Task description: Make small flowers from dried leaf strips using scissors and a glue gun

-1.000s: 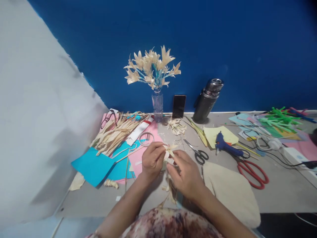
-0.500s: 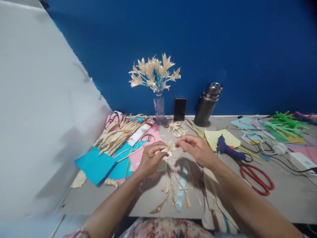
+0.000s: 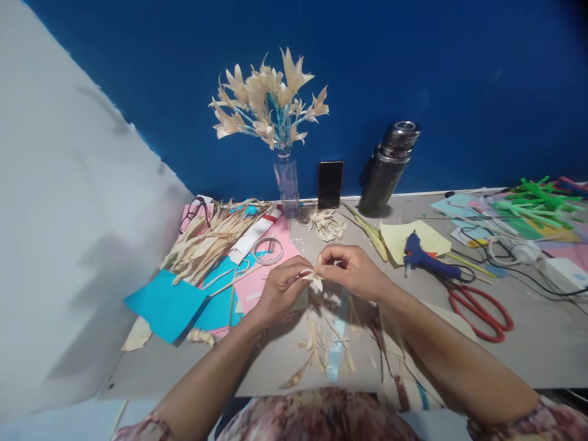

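A small cream flower of dried, husk-like petals (image 3: pixel 314 280) is pinched at its left side between the thumb and fingers of my left hand (image 3: pixel 285 283). My right hand (image 3: pixel 353 269) closes thumb and fingertips on a petal at the flower's upper right. Below both hands, dried husk scraps (image 3: pixel 316 346) and a pale blue strip (image 3: pixel 336 355) lie on the grey table (image 3: pixel 261 373). Beyond them sits a coiled heap of cream husk pieces (image 3: pixel 327 225). The base of the flower is hidden by my left fingers.
A clear vase (image 3: pixel 286 184) holds similar flowers at the back, beside a phone (image 3: pixel 330 184) and a flask (image 3: pixel 388 171). Husk strips (image 3: pixel 202 242) and a tape roll (image 3: pixel 268 250) lie left. At right are a blue glue gun (image 3: pixel 427 260), red-handled scissors (image 3: pixel 482 312) and cables.
My right hand has moved left to the flower and pinches a petal; before, it was apart from it. My left hand keeps its hold. The camera view has tipped downward.
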Demonstrator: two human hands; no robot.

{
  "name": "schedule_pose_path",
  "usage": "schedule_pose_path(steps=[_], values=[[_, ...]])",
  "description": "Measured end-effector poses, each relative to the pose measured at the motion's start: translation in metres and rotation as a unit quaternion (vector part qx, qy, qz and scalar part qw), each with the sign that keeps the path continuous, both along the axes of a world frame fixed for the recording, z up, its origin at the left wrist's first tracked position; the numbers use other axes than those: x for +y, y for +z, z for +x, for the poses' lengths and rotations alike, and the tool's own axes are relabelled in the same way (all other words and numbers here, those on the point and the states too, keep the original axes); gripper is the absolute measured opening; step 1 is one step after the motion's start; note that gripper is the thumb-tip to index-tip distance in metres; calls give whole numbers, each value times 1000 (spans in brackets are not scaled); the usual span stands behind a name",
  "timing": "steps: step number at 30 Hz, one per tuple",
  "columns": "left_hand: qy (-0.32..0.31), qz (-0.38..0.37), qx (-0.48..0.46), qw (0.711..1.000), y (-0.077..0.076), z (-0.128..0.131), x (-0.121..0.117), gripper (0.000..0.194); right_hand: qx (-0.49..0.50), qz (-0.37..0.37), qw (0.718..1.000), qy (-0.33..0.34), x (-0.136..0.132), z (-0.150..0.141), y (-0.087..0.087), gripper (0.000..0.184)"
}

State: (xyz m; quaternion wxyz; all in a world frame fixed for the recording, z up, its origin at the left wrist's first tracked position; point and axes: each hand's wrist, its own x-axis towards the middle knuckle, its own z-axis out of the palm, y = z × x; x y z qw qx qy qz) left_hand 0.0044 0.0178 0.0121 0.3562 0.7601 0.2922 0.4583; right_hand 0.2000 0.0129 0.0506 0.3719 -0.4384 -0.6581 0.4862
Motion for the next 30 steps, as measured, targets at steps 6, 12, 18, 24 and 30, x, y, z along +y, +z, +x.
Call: schedule_pose_path(steps=[6, 12, 18, 24, 30], values=[[-9, -54, -37, 998, -2, -1, 1, 22, 115, -82, 990, -22, -1, -10, -8, 14], [-22, -128, -80, 988, -5, -2, 2, 21, 153, -122, 980, -30, -5, -15, -12, 15], [-38, -186, -98, 977, -8, 0, -1, 18, 160, -138, 977, -1, -5, -11, -19, 20], [17, -176, -61, 982, -12, 0, 5, 14, 176, -151, 973, -2, 7, 2, -26, 32], [46, -180, -42, 982, -11, 2, 6, 14, 93, -90, 990, -64, 16, 3, -38, 16]])
